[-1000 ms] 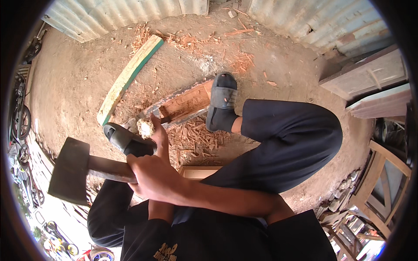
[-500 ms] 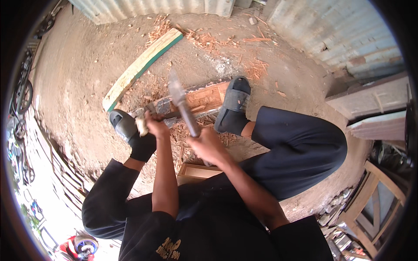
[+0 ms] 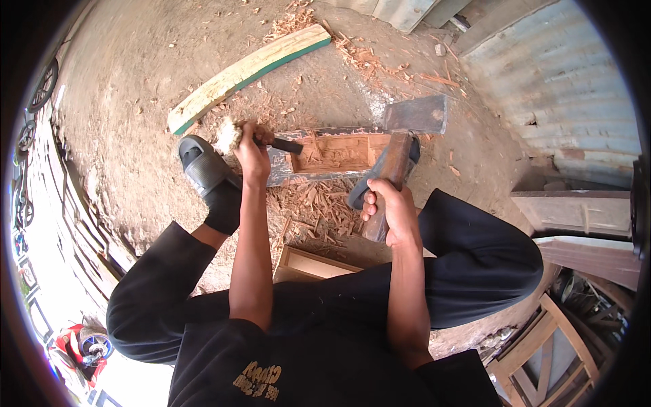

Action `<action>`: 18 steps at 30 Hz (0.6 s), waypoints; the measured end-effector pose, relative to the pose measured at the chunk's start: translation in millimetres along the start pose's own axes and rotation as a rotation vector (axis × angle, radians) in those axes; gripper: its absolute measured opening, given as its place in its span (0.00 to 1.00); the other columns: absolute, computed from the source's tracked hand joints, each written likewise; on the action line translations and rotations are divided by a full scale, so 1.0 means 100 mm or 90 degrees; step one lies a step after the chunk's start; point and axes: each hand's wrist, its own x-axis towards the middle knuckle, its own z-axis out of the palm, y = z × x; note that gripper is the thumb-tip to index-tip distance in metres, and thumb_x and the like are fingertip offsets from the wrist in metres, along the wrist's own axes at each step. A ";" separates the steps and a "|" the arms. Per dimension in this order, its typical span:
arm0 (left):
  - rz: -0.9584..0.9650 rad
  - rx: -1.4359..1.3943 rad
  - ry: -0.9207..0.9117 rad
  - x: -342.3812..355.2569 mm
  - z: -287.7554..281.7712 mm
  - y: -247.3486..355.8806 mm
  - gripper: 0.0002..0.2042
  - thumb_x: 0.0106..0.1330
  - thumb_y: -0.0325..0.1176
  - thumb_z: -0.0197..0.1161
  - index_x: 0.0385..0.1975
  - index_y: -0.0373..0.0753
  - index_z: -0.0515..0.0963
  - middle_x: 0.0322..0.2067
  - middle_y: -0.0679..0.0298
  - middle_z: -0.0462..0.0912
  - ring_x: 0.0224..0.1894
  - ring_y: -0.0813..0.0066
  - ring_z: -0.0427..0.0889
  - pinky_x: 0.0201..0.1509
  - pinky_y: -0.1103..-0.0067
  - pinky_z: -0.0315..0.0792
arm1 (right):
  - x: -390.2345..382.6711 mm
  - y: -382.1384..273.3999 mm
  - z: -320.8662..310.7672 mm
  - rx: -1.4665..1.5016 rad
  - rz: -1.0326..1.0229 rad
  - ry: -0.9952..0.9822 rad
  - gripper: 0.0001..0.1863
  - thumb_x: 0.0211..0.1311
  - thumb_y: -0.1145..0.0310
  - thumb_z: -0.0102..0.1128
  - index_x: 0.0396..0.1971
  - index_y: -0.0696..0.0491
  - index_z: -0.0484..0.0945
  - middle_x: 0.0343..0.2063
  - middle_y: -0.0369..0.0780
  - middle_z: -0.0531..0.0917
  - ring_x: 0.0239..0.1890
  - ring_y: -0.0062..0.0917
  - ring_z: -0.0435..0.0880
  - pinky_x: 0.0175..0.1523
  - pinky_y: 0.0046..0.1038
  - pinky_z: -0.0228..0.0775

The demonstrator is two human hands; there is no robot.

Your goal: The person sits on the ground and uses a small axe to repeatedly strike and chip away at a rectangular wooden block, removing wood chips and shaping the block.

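My left hand is closed around a chisel. Its frayed, pale handle end sticks out on the left, and the dark blade reaches over the left end of a rectangular hollow. That hollow is cut into a wooden beam with dark, worn paint on its outside and reddish bare wood within. In my right hand is a hatchet, gripped by its wooden handle, the broad metal head raised over the beam's right end. My sandalled feet are at the beam's two ends, the right one partly behind the hatchet.
Beyond the beam lies a pale plank with a green edge. Wood chips litter the dirt ground. A small wooden box sits near my lap. Corrugated metal sheeting stands at the right, with a wooden frame below it.
The hatchet has swung right, away from the chisel, and its head now shows broadside. My left hand and the chisel have shifted up slightly, uncovering more of the hollow. The view has turned too.
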 end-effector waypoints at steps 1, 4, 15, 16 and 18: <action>-0.029 0.001 -0.012 -0.03 0.02 0.00 0.06 0.63 0.25 0.49 0.25 0.42 0.64 0.15 0.70 0.58 0.18 0.80 0.57 0.23 0.78 0.57 | 0.00 0.02 0.02 -0.002 0.005 -0.006 0.07 0.54 0.70 0.55 0.24 0.58 0.70 0.15 0.35 0.71 0.14 0.18 0.69 0.19 0.23 0.64; -0.099 -0.014 -0.021 -0.12 0.02 -0.24 0.06 0.62 0.24 0.49 0.23 0.42 0.64 0.15 0.70 0.58 0.17 0.80 0.57 0.22 0.79 0.56 | -0.02 0.05 0.04 -0.061 0.010 -0.025 0.07 0.55 0.70 0.55 0.22 0.54 0.69 0.15 0.34 0.70 0.14 0.17 0.67 0.20 0.24 0.62; -0.085 0.344 -0.075 0.18 0.20 -0.64 0.06 0.59 0.30 0.60 0.23 0.37 0.71 0.17 0.67 0.69 0.18 0.80 0.65 0.22 0.80 0.61 | -0.11 0.04 0.07 -0.043 0.067 -0.037 0.09 0.55 0.70 0.56 0.29 0.62 0.73 0.15 0.36 0.72 0.14 0.18 0.69 0.20 0.24 0.64; -0.053 0.467 -0.093 0.22 0.19 -0.54 0.06 0.59 0.30 0.60 0.24 0.37 0.73 0.17 0.66 0.70 0.17 0.80 0.66 0.21 0.81 0.61 | -0.11 0.06 0.07 -0.036 0.074 -0.037 0.09 0.55 0.70 0.56 0.29 0.62 0.73 0.15 0.36 0.72 0.14 0.18 0.69 0.20 0.24 0.64; 0.178 0.400 -0.127 0.42 0.03 -0.54 0.07 0.60 0.32 0.60 0.24 0.36 0.73 0.16 0.67 0.71 0.15 0.81 0.66 0.18 0.82 0.59 | -0.10 0.06 0.07 -0.025 0.081 -0.044 0.08 0.54 0.70 0.55 0.29 0.61 0.72 0.16 0.36 0.71 0.14 0.18 0.69 0.20 0.24 0.64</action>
